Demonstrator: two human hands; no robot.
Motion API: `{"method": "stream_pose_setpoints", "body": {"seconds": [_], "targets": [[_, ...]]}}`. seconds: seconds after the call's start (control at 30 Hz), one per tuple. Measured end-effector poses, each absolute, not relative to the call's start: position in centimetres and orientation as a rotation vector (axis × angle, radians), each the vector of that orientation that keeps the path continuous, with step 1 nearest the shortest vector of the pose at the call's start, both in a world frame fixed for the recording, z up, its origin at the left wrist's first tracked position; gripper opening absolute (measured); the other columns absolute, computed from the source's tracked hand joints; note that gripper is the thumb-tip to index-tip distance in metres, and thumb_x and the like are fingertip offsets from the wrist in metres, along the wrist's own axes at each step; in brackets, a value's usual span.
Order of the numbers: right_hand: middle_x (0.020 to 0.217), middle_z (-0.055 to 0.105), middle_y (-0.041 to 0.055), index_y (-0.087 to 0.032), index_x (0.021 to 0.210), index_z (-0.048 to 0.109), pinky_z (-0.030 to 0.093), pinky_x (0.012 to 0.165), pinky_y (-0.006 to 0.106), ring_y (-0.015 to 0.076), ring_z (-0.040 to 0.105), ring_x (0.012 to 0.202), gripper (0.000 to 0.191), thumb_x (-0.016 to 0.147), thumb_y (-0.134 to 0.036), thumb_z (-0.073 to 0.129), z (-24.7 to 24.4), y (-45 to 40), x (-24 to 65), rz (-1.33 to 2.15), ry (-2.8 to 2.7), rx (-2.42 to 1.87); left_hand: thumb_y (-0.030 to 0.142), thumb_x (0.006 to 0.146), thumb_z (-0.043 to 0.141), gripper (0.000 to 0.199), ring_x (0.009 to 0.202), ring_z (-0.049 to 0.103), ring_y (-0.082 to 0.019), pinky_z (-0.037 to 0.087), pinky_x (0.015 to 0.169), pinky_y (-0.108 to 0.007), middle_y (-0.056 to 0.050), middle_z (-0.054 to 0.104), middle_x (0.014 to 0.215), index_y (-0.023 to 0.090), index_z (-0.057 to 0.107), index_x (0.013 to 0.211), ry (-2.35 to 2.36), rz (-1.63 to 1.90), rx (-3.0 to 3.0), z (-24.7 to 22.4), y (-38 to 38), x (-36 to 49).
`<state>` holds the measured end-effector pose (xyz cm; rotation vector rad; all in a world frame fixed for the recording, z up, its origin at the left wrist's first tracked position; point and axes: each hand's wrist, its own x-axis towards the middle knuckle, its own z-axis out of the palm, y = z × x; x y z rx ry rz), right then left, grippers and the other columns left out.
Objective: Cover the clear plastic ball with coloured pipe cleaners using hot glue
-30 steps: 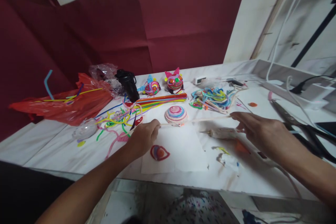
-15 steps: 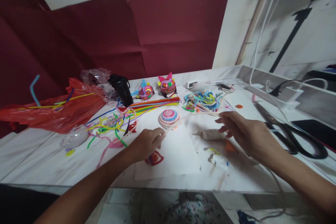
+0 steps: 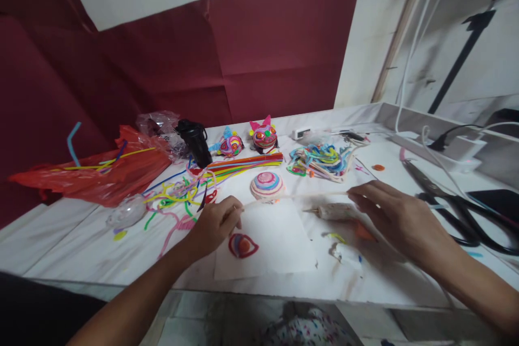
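Note:
A pale pipe cleaner [image 3: 312, 194] is stretched almost level between my two hands, above the white paper [image 3: 275, 248]. My left hand [image 3: 219, 221] pinches one end over the paper's left side. At the other end, my right hand [image 3: 381, 208] grips it between thumb and fingers, beside the glue gun [image 3: 334, 211]. Just behind the strand sits a dome wound in pink, blue and white stripes [image 3: 267, 186]. An eye-shaped piece [image 3: 243, 246] with a red outline and orange centre lies on the paper, below my left hand.
Large black-handled scissors [image 3: 458, 205] lie at the right. Loose pipe cleaners [image 3: 320, 159] are heaped behind the dome's right side. Two decorated animal heads, one with pink ears [image 3: 264, 135], stand at the back near a black bottle [image 3: 194, 143]. A red plastic bag [image 3: 133, 165] lies left.
My right hand has moved slightly right and lower, and the pipe cleaner now looks straighter. My left hand has shifted a little left off the eye-shaped piece, which shows whole. The view has tilted slightly.

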<state>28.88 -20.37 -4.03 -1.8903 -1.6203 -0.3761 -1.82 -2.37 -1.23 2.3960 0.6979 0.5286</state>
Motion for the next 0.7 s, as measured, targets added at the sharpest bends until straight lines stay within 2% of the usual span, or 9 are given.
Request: {"method": "stream_pose_setpoints", "body": {"seconds": [0.07, 0.13, 0.23, 0.33, 0.4, 0.5, 0.57, 0.7], "targets": [[0.083, 0.075, 0.0082, -0.022, 0.086, 0.065, 0.046, 0.053, 0.03, 0.0224, 0.07, 0.064, 0.029, 0.095, -0.036, 0.041, -4.5, -20.5, 28.3, -0.421, -1.617, -1.871, 0.039, 0.092, 0.047, 0.024, 0.055, 0.059, -0.011, 0.044, 0.056, -0.022, 0.0, 0.067, 0.067, 0.018, 0.058, 0.086, 0.603, 0.328, 2.308, -1.0, -1.8, -2.5], [0.076, 0.075, 0.0068, -0.021, 0.088, 0.067, 0.045, 0.052, 0.029, 0.0214, 0.07, 0.058, 0.03, 0.095, -0.036, 0.042, -5.3, -20.4, 27.3, -0.401, -1.597, -1.872, 0.043, 0.09, 0.051, 0.027, 0.062, 0.063, -0.012, 0.047, 0.06, -0.023, -0.002, 0.07, 0.072, 0.017, 0.06, 0.087, 0.575, 0.243, 2.259, -0.9, -0.8, -2.7], [0.066, 0.074, 0.0056, -0.02, 0.091, 0.069, 0.042, 0.049, 0.029, 0.0213, 0.068, 0.05, 0.032, 0.095, -0.035, 0.041, -6.5, -19.8, 25.1, -0.337, -1.611, -1.936, 0.046, 0.088, 0.051, 0.032, 0.072, 0.065, -0.016, 0.05, 0.068, -0.027, -0.004, 0.071, 0.08, 0.017, 0.062, 0.095, 0.704, 0.414, 2.272, -1.0, 0.9, -1.4], [0.061, 0.073, 0.0052, -0.021, 0.086, 0.07, 0.04, 0.049, 0.029, 0.0225, 0.069, 0.052, 0.029, 0.094, -0.03, 0.043, -6.9, -18.8, 22.9, -0.329, -1.651, -2.129, 0.048, 0.082, 0.056, 0.039, 0.093, 0.066, -0.022, 0.051, 0.081, -0.034, -0.009, 0.07, 0.103, 0.018, 0.061, 0.107, 0.883, 0.567, 2.382, -1.4, 2.2, 1.4], [0.059, 0.073, 0.0063, -0.02, 0.082, 0.069, 0.039, 0.05, 0.029, 0.0236, 0.07, 0.054, 0.027, 0.094, -0.024, 0.045, -6.7, -18.1, 21.6, -0.338, -1.681, -2.284, 0.05, 0.079, 0.06, 0.056, 0.11, 0.061, -0.027, 0.05, 0.091, -0.038, -0.012, 0.063, 0.124, 0.019, 0.055, 0.124, 0.987, 0.529, 2.499, -1.9, 2.6, 3.6], [0.064, 0.073, 0.0091, -0.018, 0.082, 0.068, 0.038, 0.053, 0.031, 0.0259, 0.071, 0.06, 0.023, 0.092, -0.016, 0.048, -6.1, -17.2, 20.4, -0.341, -1.695, -2.375, 0.058, 0.075, 0.063, 0.082, 0.137, 0.04, -0.034, 0.037, 0.109, -0.045, -0.018, 0.042, 0.149, 0.017, 0.039, 0.141, 1.116, 0.355, 2.619, -2.8, 2.5, 6.7], [0.064, 0.073, 0.0087, -0.017, 0.084, 0.068, 0.037, 0.053, 0.031, 0.0265, 0.071, 0.058, 0.02, 0.092, -0.016, 0.049, -5.9, -16.8, 20.0, -0.339, -1.691, -2.393, 0.064, 0.072, 0.064, 0.093, 0.141, 0.034, -0.037, 0.034, 0.11, -0.047, -0.02, 0.036, 0.152, 0.016, 0.034, 0.145, 1.166, 0.284, 2.665, -3.3, 2.1, 8.4], [0.075, 0.074, 0.0057, -0.02, 0.089, 0.066, 0.032, 0.05, 0.03, 0.0231, 0.07, 0.058, 0.018, 0.096, -0.026, 0.05, -5.8, -16.6, 19.4, -0.324, -1.723, -2.376, 0.064, 0.073, 0.062, 0.091, 0.132, 0.044, -0.039, 0.04, 0.102, -0.046, -0.021, 0.046, 0.142, 0.018, 0.032, 0.146, 1.239, 0.231, 2.704, -4.1, 1.6, 10.3]]}}
